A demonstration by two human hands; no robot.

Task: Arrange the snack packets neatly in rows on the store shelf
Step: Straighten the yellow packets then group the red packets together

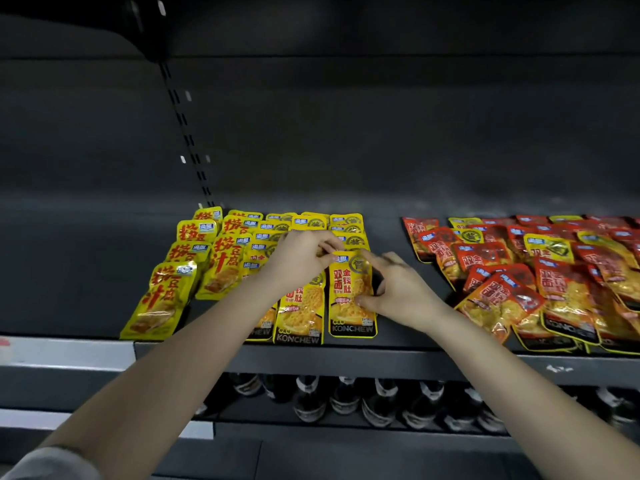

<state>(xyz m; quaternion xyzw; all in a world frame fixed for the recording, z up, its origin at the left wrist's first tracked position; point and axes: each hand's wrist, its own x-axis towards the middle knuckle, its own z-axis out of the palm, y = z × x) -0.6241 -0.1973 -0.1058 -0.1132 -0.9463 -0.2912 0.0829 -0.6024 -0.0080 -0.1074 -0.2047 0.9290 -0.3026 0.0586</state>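
Note:
A yellow KONCHEW snack packet (349, 292) lies at the front of the rightmost yellow row on the dark shelf (408, 342). My left hand (299, 258) pinches its top left corner. My right hand (398, 289) pinches its right edge with thumb and fingers. Left of it, more yellow packets (300, 311) lie in overlapping rows running front to back, and two further rows of yellow packets with red lettering (162, 296) stretch toward the left.
A loose heap of red and yellow packets (540, 275) covers the shelf's right part. A bare strip of shelf separates it from the rows. Dark bottles (346, 400) stand on the lower shelf. The slotted upright (188, 133) rises at the back.

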